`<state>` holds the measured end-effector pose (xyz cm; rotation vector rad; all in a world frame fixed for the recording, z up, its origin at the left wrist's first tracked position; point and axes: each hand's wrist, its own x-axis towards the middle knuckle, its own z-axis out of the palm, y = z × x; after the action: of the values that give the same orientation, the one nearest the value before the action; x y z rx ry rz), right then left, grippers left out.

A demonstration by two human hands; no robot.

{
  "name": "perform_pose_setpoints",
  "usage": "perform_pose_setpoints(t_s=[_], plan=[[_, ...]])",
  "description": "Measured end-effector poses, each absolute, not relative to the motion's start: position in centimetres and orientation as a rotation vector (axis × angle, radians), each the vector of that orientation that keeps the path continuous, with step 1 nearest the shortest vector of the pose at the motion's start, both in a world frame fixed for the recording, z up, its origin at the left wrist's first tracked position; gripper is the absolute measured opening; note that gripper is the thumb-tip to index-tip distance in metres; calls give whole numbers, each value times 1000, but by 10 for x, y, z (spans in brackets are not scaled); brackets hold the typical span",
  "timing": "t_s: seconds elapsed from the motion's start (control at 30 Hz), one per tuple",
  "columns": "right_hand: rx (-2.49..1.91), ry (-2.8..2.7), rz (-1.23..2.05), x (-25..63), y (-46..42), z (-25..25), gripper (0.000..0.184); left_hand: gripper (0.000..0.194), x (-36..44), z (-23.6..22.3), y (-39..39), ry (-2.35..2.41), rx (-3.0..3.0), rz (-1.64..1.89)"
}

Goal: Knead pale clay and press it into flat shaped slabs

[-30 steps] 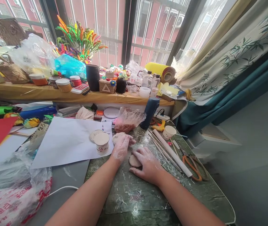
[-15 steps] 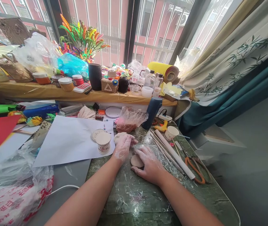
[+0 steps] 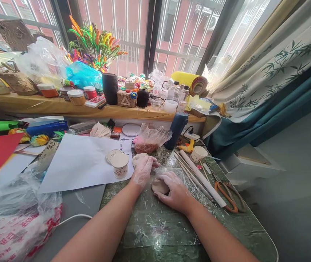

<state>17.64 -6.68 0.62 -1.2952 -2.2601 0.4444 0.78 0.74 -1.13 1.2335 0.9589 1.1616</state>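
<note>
Hands powdered white: nearer, the right hand (image 3: pixel 174 189) has arched higher over the pale clay disc (image 3: pixel 159 186) than half a second ago, fingers and thumb grasping its rim above the clear sheet (image 3: pixel 158 227), apparently a changed hold. Farther, the left hand (image 3: pixel 143 171) stays stretched against a clay lump (image 3: pixel 138 159); whether it grips, I cannot tell.

I am noting one view, taken from the person's head. The camera is looking forward and down across the green table (image 3: pixel 244 231), with the left hand (image 3: pixel 143 171) and right hand (image 3: pixel 174 187) lying within arm's reach, near centre. The cloth-covered windowsill (image 3: pixel 90 112) and barred window (image 3: pixel 132 22) are filling the upper frame, the bamboo-print curtain (image 3: pixel 256 83) the upper right.
</note>
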Motion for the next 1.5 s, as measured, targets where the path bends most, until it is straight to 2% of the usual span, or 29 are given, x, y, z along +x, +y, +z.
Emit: perform_pose_setpoints(t_s=[0.1,0.23,0.3,0.4,0.57,0.63,0.73,0.83,0.97,1.07,1.1,1.2,1.23,1.3,1.5], plan=[[-1271,-2273,453,179,-69,4,41,55,8,-11,7,965,1238,1155],[-1305,-2240,438,181,-72,1,62,56,8,-13,8,953,1233,1163],[-1370,-2210,428,182,-72,1,66,57,7,-14,8,945,1227,1164],[-1342,-2239,414,183,-73,3,61,57,8,-14,8,941,1221,1162],[-1124,-2272,380,184,-81,-2,27,57,8,-16,9,942,1212,1169],[-1172,-2073,456,185,-81,-7,27,57,8,-16,9,938,1214,1168],[-1299,-1474,703,190,-68,-14,42,54,7,-14,8,943,1218,1155],[-1228,-901,938,200,-49,-16,50,45,8,-11,7,963,1249,1130],[-1166,-746,1036,211,-36,-13,52,32,5,0,2,1016,1395,1053],[-1152,-743,1082,212,-36,-13,51,30,-9,14,-4,948,1688,863],[-1146,-743,1092,211,-36,-13,50,37,-15,19,-6,873,1840,794],[-1129,-741,1104,209,-36,-14,49,78,-30,29,-9,728,2144,561],[-1125,-742,1103,208,-36,-15,49,81,-33,31,-9,724,2197,510],[-1120,-751,1103,208,-36,-16,49,75,-35,30,-9,733,2263,481],[-1111,-792,1118,208,-37,-17,50,32,-28,21,-5,712,2342,668]])
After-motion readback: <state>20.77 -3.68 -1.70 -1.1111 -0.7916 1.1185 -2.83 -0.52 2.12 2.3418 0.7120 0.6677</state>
